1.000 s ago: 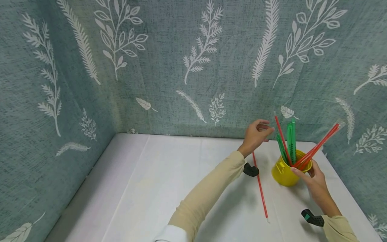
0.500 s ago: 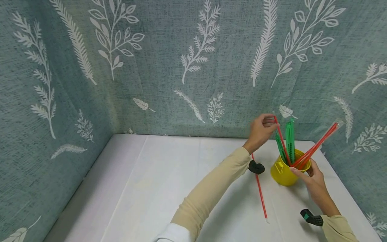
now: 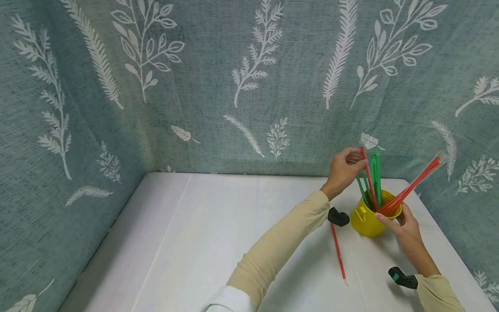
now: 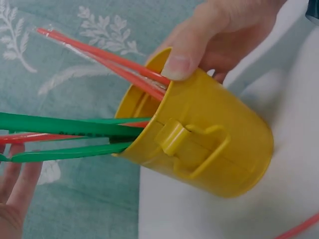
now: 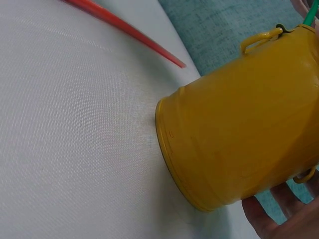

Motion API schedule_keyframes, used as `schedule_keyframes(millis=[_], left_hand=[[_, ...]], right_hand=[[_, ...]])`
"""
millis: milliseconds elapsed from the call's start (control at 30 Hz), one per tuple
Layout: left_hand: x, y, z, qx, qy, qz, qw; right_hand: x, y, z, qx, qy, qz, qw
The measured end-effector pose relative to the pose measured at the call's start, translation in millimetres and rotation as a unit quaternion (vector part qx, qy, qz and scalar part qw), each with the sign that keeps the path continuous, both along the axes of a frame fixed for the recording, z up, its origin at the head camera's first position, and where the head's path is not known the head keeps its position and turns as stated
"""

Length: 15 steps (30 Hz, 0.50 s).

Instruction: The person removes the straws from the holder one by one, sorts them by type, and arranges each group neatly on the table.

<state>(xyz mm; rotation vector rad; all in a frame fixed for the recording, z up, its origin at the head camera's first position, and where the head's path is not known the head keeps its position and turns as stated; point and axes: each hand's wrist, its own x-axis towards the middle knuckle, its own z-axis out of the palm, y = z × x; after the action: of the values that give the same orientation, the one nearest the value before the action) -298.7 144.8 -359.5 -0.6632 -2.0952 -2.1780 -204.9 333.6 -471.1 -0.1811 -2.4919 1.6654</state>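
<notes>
So, L to R. Green-grey cloth (image 3: 128,143) w/ white leaf print hangs at the side and back of the table (image 3: 195,242), which has a white cover. L arm in a tan sleeve (image 3: 280,242) reaches over from the near side. Black wrist unit (image 3: 338,217) sits under that wrist. Loose red straw (image 3: 338,253) lies on the table just below the unit, approx. pointing at the person, clear wrapper poking out past its near end.

L hand (image 3: 345,171) is up left of the yellow bucket (image 3: 364,223). Grip there narrow: thumb + fingers pinch the upper end of a leaning red straw (image 3: 372,186), whose lower end is in the bucket. Green straws (image 3: 376,177) stand in the bucket too, next to the pinched one. Bucket is on the table, R side, nr the back; small wire handle (image 4: 204,149) on its wall.

Red bundle (image 3: 415,184), clear-wrapped, leans out over the rim to the R. R hand (image 3: 407,234) holds the bucket: thumb at the rim, fingers round the R side. Below that wrist, 2nd black unit (image 3: 403,278), then the R cuff (image 3: 438,294), also tan.
</notes>
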Motion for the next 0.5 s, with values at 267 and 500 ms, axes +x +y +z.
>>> schedule_keyframes(millis=[267,500], left_hand=[[7.8,-8.4,11.1,0.016,0.013,0.011,0.9997],[-9.8,-2.6,-0.7,0.057,0.015,-0.002,0.9983]], right_hand=[[0.0,0.0,0.2,-0.001,-0.003,0.0,1.0],[-0.4,1.2,-1.4,-0.005,0.004,0.004,1.0]])
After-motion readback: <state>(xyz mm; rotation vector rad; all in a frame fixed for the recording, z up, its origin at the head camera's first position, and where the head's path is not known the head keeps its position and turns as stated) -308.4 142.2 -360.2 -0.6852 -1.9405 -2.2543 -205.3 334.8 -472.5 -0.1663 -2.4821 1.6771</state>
